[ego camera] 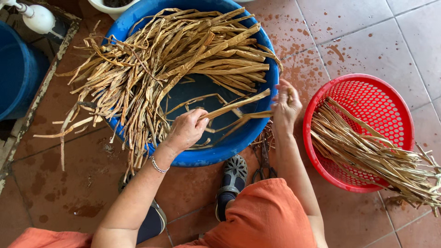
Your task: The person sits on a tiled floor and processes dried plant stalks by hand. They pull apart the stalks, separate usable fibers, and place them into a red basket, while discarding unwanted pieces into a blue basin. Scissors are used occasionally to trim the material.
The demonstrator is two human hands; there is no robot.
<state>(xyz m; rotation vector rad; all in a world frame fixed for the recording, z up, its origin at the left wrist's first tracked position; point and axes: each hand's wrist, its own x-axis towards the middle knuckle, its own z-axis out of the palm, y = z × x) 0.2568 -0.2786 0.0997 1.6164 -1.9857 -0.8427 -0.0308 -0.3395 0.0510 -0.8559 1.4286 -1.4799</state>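
Both hands are working one long, flat, tan strip [234, 106] of dried plant fibre, stiff-looking and papery, stretched level across the near side of the blue basin [271, 87]. The left hand [186, 130] is curling its fingers closed around the strip's near end, while the right hand [285, 104] is pinching the far end at the basin's rim, fingers bunched tight. Behind them a tangled heap of dried strips [156, 64] is spilling over the round plastic basin's left edge onto the reddish, water-spotted floor tiles [367, 32]. To the right, a red mesh basket [367, 92] is holding a neater bundle of paler strips [367, 154], their ends poking past its rim. Dark scissors [265, 158] are lying on the tiles between basin and knee, just beside a grey sandal [234, 172]. A silver bracelet [157, 165] is circling the left wrist.
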